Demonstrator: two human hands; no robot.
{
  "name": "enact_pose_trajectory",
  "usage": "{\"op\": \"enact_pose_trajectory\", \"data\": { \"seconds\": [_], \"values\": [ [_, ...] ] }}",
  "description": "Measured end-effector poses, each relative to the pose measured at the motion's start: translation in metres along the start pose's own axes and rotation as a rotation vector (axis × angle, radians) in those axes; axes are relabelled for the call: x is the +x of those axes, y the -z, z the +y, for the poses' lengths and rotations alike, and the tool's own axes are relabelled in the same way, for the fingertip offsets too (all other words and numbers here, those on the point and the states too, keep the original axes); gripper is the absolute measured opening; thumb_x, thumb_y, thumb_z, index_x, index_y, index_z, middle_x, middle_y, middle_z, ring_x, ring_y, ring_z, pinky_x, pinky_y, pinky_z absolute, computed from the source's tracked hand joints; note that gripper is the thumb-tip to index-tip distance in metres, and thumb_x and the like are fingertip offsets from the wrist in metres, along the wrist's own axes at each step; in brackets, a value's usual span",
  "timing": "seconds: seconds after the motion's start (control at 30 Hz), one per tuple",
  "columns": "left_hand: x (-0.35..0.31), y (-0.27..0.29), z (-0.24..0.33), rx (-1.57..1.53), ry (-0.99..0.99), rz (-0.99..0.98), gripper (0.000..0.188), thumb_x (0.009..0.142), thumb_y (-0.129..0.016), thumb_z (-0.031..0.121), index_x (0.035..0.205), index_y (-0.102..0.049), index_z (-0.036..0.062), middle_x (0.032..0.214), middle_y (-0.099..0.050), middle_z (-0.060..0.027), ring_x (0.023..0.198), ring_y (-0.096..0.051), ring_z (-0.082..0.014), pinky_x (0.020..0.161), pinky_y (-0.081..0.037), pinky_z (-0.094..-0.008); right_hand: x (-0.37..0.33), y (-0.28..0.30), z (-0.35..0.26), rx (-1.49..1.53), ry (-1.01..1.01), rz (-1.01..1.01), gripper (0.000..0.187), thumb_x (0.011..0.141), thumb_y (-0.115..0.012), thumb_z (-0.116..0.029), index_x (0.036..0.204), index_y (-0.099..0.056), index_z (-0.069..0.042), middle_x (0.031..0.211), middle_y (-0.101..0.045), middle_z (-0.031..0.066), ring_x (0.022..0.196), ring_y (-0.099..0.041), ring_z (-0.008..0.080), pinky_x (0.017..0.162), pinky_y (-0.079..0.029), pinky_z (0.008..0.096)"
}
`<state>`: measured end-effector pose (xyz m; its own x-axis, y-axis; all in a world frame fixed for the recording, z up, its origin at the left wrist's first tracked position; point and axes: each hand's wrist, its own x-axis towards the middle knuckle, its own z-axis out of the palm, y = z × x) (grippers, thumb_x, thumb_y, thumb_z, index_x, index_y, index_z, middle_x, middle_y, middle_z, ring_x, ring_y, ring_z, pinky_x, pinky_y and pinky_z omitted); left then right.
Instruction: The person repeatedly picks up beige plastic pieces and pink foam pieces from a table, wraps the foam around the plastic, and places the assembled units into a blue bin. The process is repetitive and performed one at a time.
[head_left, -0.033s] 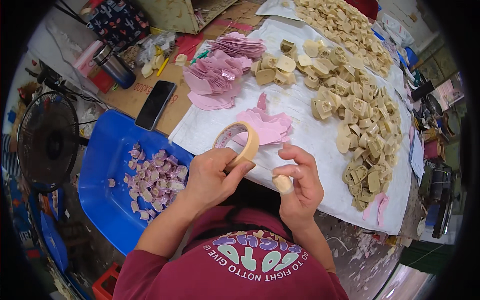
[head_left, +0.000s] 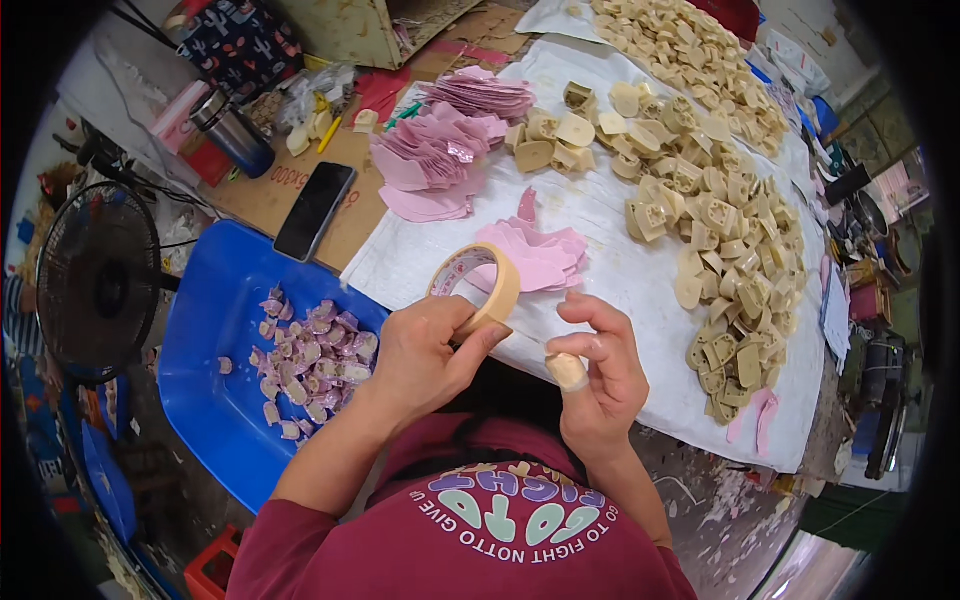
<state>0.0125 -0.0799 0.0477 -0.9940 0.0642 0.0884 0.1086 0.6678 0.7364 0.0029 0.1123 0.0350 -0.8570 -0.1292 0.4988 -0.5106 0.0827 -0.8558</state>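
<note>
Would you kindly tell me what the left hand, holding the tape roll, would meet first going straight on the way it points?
Probably the loose pink sheets just beyond the tape roll; the left hand may pass above them, though, since depth is unclear.

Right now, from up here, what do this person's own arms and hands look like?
Short maroon sleeves leave both forearms bare. The left hand wears no glove. The right hand is ungloved too, but a pale beige, tape-like wrap covers the end of its thumb. No watch shows on either wrist.
</note>
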Motion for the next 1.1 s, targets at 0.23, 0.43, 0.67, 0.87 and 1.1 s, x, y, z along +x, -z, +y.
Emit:
{"op": "enact_pose_trajectory", "data": {
  "seconds": [0.23,0.43,0.67,0.87,1.1],
  "values": [
    [0.005,0.002,-0.014,-0.007,-0.275,0.173,0.013,0.079,-0.069,0.004,0.091,-0.064,-0.0004,0.077,-0.06,-0.0135,0.073,-0.059,-0.0296,0.062,-0.047,-0.0375,-0.011,-0.003,0.006,-0.004,-0.081,0.058,0.016,0.087,-0.065,-0.006,0.101,-0.069,-0.002,0.117,-0.059,0.017,0.11,-0.058,0.0259,0.094,-0.045,0.0348],
    [0.014,0.024,-0.025,0.341,-0.416,0.308,0.021,0.072,-0.073,0.004,0.092,-0.064,0.0026,0.08,-0.059,-0.0092,0.081,-0.058,-0.028,0.069,-0.046,-0.0393,-0.007,0.012,0.022,-0.126,-0.204,0.146,0.036,0.087,-0.065,-0.016,0.119,-0.061,0.0,0.123,-0.059,0.0162,0.118,-0.054,0.0276,0.099,-0.041,0.037],
    [0.019,0.031,-0.015,0.533,-0.517,0.175,0.023,0.071,-0.071,0.005,0.093,-0.065,0.0039,0.079,-0.058,-0.0065,0.084,-0.057,-0.025,0.07,-0.044,-0.0375,0.049,-0.01,-0.015,-0.651,0.174,-0.364,0.033,0.072,-0.074,-0.016,0.1,-0.063,-0.001,0.106,-0.061,0.0145,0.105,-0.055,0.0316,0.091,-0.041,0.0407],
    [0.017,0.033,-0.009,0.54,-0.505,0.107,0.023,0.07,-0.07,0.006,0.093,-0.066,0.004,0.078,-0.057,-0.0058,0.083,-0.056,-0.0241,0.071,-0.043,-0.0369,0.05,-0.032,-0.008,-0.724,0.244,-0.427,0.02,0.068,-0.071,-0.011,0.085,-0.063,-0.003,0.087,-0.061,0.0106,0.091,-0.056,0.028,0.083,-0.04,0.0416],
    [0.006,0.039,-0.008,0.477,-0.439,0.015,0.022,0.071,-0.072,0.01,0.091,-0.066,0.0051,0.077,-0.056,-0.0058,0.082,-0.057,-0.0241,0.07,-0.044,-0.0367,0.052,-0.031,-0.008,-0.642,0.28,-0.502,0.013,0.071,-0.067,-0.006,0.082,-0.062,-0.003,0.082,-0.059,0.0096,0.086,-0.057,0.0272,0.082,-0.04,0.0415]
  ]
}}
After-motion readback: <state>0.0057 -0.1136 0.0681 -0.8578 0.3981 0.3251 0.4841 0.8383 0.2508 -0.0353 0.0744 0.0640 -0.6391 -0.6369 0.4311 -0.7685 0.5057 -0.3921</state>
